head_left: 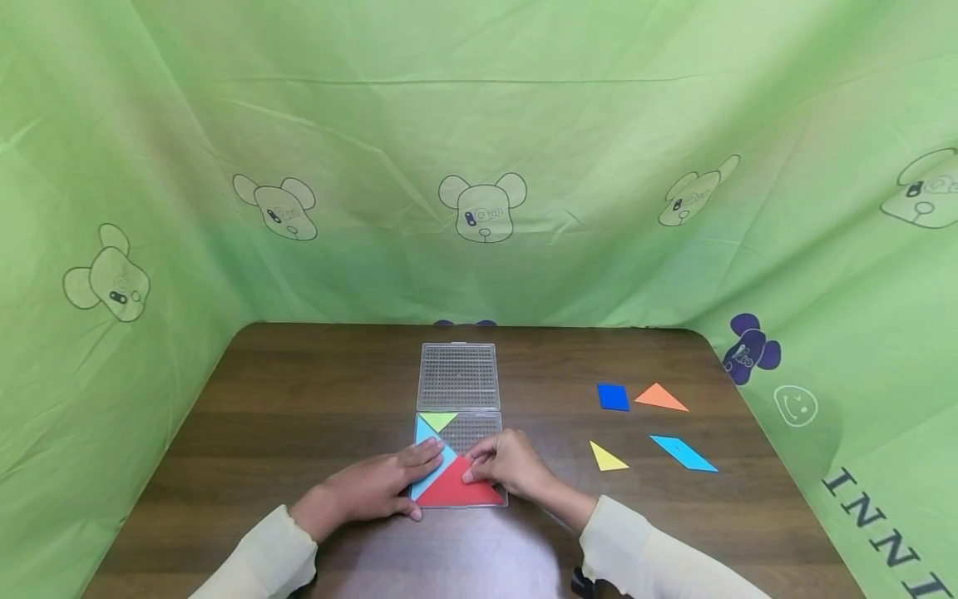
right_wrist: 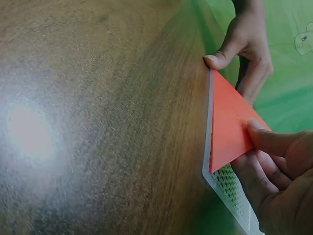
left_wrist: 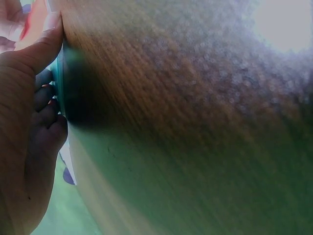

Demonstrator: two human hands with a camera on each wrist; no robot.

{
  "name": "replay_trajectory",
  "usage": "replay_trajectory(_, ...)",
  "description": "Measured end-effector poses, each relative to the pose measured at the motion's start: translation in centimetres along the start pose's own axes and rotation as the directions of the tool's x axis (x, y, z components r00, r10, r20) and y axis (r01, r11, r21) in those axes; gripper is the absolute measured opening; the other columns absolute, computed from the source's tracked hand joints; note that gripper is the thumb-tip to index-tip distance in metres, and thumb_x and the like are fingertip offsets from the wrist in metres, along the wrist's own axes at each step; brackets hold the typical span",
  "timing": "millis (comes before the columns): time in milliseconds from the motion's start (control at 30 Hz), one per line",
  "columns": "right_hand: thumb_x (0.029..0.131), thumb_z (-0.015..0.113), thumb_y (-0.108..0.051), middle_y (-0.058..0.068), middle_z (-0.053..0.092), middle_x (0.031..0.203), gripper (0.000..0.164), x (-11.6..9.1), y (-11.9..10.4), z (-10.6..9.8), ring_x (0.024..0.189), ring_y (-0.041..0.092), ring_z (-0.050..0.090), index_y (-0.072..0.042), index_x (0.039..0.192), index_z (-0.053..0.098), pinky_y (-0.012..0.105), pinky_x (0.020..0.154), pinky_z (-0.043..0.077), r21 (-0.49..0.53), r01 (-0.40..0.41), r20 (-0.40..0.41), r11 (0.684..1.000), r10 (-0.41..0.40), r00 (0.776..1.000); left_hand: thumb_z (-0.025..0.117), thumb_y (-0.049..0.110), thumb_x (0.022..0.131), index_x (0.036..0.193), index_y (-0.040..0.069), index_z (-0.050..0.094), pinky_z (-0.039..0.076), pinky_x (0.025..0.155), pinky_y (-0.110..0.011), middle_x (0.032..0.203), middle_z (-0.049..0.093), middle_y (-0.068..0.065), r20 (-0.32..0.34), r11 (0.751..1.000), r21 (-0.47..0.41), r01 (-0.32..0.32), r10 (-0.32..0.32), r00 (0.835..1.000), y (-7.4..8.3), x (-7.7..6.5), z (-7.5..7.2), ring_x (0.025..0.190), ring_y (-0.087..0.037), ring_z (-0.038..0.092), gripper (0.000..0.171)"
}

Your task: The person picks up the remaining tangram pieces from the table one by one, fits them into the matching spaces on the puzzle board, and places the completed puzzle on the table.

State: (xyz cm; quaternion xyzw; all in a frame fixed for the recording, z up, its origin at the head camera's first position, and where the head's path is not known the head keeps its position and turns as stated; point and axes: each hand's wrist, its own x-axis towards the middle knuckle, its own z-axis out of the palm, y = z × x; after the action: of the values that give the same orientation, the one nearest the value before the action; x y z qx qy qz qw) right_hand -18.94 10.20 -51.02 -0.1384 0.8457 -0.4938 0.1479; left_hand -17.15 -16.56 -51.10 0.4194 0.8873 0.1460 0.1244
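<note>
A clear plastic tangram case (head_left: pixel 503 424) lies unfolded on the table, its gridded lid (head_left: pixel 458 376) at the far side. In the near half are a light-blue triangle (head_left: pixel 429 485) along the left and a small lime-green triangle (head_left: pixel 437 420) at the top. My right hand (head_left: pixel 516 466) pinches a large red triangle (head_left: pixel 456 489) near its right edge. Seen from the right wrist, the red triangle (right_wrist: pixel 230 122) lies over the near part of the case, thumb on top. My left hand (head_left: pixel 382 482) rests its extended fingers on the light-blue triangle, thumb at the case's near-left corner.
To the right on the brown table (head_left: pixel 299 391) lie a dark-blue square (head_left: pixel 614 397), an orange triangle (head_left: pixel 662 398), a yellow triangle (head_left: pixel 607 457) and a blue parallelogram (head_left: pixel 684 453). A green printed curtain (head_left: pixel 374 274) hangs around the back and sides.
</note>
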Motion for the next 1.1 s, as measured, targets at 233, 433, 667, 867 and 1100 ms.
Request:
replay_trajectory(233, 0.073, 0.091, -0.006, 0.003, 0.075, 0.070, 0.018, -0.2, -0.1, 0.2, 0.061, 0.003, 0.062, -0.003, 0.088, 0.082, 0.019, 0.054, 0.050, -0.036, 0.023, -0.025, 0.999, -0.024, 0.999, 0.064, 0.050, 0.097, 0.159, 0.010, 0.037, 0.045, 0.114, -0.044, 0.170, 0.029, -0.009, 0.000, 1.000, 0.007, 0.008, -0.008, 1.000, -0.2, 0.0, 0.2, 0.155, -0.028, 0.034, 0.080)
replay_trajectory(433, 0.073, 0.090, -0.006, 0.001, 0.074, 0.069, 0.018, -0.2, 0.0, 0.5, 0.060, 0.002, 0.062, -0.002, 0.088, 0.081, 0.018, 0.055, 0.051, -0.062, 0.038, -0.041, 0.997, -0.041, 0.998, 0.066, 0.049, 0.096, 0.159, 0.017, 0.039, 0.048, 0.110, -0.042, 0.170, 0.028, -0.008, -0.002, 1.000, 0.016, 0.018, -0.018, 1.000, -0.2, 0.0, 0.4, 0.155, -0.028, 0.034, 0.076)
replay_trajectory(667, 0.076, 0.089, -0.004, 0.002, 0.072, 0.073, 0.022, -0.6, 0.2, 1.1, 0.062, 0.001, 0.063, 0.001, 0.095, 0.079, 0.017, 0.059, 0.052, -0.096, 0.085, -0.074, 0.992, -0.092, 0.993, 0.065, 0.049, 0.096, 0.158, 0.022, 0.041, 0.050, 0.109, -0.041, 0.171, 0.026, -0.006, 0.011, 0.999, -0.007, 0.036, -0.036, 0.999, 0.0, 0.1, 0.2, 0.155, -0.027, 0.033, 0.071)
replay_trajectory(867, 0.074, 0.090, -0.004, 0.003, 0.074, 0.074, 0.025, -0.8, 0.2, 1.5, 0.064, -0.001, 0.062, 0.001, 0.095, 0.078, 0.017, 0.060, 0.053, -0.154, 0.123, -0.103, 0.980, -0.140, 0.985, 0.065, 0.050, 0.096, 0.157, 0.022, 0.043, 0.050, 0.108, -0.042, 0.171, 0.026, -0.006, 0.010, 0.999, -0.009, 0.036, -0.036, 0.999, -0.1, 0.1, 0.3, 0.155, -0.026, 0.033, 0.071)
replay_trajectory(1100, 0.073, 0.091, -0.004, 0.006, 0.073, 0.082, 0.028, -0.9, 0.4, 1.8, 0.068, 0.003, 0.064, 0.001, 0.098, 0.079, 0.017, 0.063, 0.054, -0.188, 0.136, -0.114, 0.973, -0.159, 0.981, 0.064, 0.050, 0.096, 0.157, 0.018, 0.044, 0.050, 0.108, -0.041, 0.170, 0.028, -0.008, -0.016, 1.000, 0.011, 0.001, -0.001, 1.000, -0.2, 0.0, 0.4, 0.155, -0.028, 0.034, 0.071)
